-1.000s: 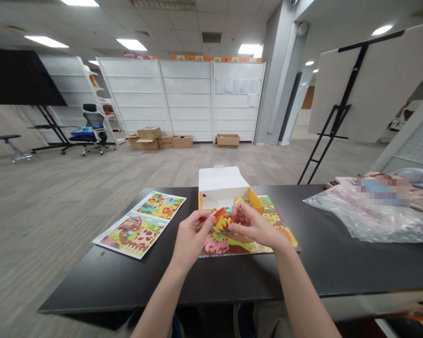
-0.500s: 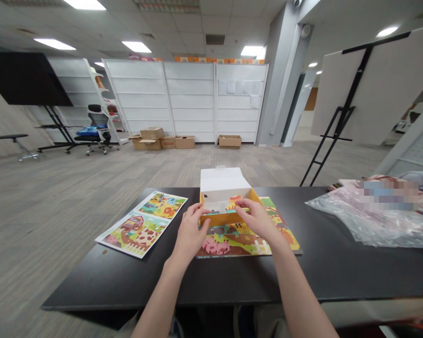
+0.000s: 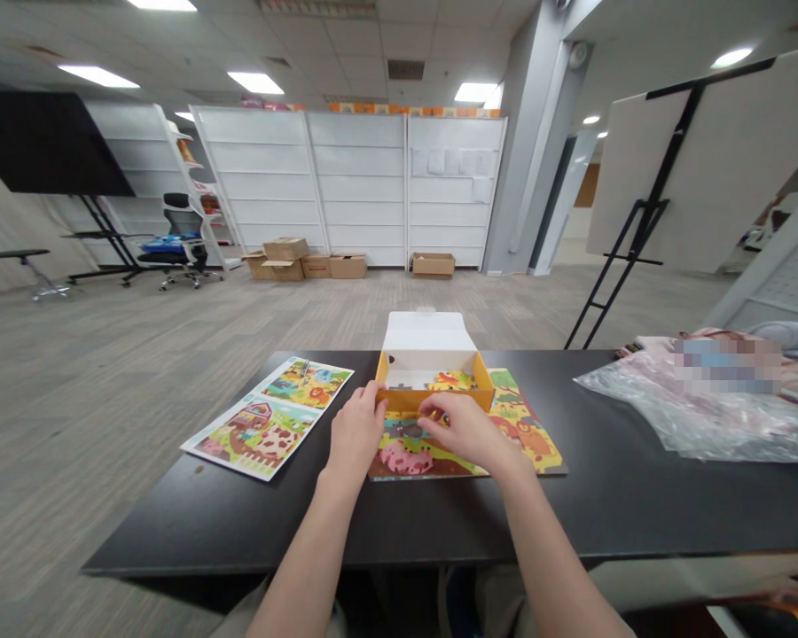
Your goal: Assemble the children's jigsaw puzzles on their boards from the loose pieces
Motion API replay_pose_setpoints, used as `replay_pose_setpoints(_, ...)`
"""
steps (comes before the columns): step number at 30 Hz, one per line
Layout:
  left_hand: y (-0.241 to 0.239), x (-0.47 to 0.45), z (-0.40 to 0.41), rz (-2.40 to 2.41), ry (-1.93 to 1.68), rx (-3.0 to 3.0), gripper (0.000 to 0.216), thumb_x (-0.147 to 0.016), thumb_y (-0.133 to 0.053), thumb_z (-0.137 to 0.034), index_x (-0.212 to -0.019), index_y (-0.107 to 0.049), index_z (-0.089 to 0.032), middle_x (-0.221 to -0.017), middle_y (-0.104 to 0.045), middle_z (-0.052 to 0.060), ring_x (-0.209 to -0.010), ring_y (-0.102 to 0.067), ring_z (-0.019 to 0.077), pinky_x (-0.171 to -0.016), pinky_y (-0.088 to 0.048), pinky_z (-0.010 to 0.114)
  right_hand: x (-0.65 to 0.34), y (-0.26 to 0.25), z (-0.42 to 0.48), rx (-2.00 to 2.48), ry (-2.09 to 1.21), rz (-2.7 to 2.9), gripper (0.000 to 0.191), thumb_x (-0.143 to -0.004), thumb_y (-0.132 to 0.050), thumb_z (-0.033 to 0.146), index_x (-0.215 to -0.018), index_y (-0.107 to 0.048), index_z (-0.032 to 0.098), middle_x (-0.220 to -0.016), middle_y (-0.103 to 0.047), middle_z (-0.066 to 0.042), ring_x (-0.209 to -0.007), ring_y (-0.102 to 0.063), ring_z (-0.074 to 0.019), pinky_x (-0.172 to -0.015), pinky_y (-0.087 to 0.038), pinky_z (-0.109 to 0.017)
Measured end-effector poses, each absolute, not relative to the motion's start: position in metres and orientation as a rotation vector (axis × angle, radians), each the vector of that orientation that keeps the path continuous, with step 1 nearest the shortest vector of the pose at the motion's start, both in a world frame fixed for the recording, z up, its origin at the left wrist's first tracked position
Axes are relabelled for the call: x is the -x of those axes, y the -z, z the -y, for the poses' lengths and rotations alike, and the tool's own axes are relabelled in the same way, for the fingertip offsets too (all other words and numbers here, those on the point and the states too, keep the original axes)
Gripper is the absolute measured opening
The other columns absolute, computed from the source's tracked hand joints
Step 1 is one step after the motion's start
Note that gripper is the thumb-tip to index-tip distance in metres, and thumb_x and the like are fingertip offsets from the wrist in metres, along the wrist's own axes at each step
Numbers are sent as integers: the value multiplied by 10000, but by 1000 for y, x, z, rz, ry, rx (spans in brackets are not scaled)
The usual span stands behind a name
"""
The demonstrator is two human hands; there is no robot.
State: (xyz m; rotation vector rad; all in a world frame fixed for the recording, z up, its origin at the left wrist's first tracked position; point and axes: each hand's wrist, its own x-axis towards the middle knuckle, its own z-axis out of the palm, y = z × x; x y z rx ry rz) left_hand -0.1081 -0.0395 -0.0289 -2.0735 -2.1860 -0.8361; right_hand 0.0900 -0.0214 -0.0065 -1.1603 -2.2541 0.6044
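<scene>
Puzzle box (image 3: pixel 405 400) is sitting on top of a colourful puzzle board (image 3: pixel 525 434), in the middle of the worktop (image 3: pixel 638 505) and close to its far edge. Its white lid is standing open at the back and a few loose pieces (image 3: pixel 452 381) are lying inside.

The left hand (image 3: pixel 355 430) is pressing loosely opened fingers against the box's left front corner and isn't gripping anything as far as I can see. The right hand (image 3: pixel 462 434) is curling its fingers at the front wall with thumb and forefinger close together. I honestly can't tell if there's a piece in there.

What's worrying me is that the board is looking glossy, so a shove from either hand could be sending the box sliding toward that far edge. There's barely any worktop behind it. The raised lid could also be tipping it backward and dumping the pieces on the floor.

Room-wise, two picture sheets (image 3: pixel 269 416) are taking up the left side, reaching toward the left edge. A crinkly plastic bag (image 3: pixel 705 416) is crowding the far right corner. A bare strip is running along the near edge, and there's a gap between board and bag.
</scene>
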Motion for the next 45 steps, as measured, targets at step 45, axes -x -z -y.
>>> replay_pose_setpoints(45,31,132,84,2178,1065,2309,130,-942,-538,-279,-1033,-612,-226,-1046,-686,58,-848,-693,206,-735,-541,306,-218,8,13,2148,-536,1859,311,-880,-603,455,-800,-725,181,-855,-770,-99,-777,-713,-240,-640,-461,-284)
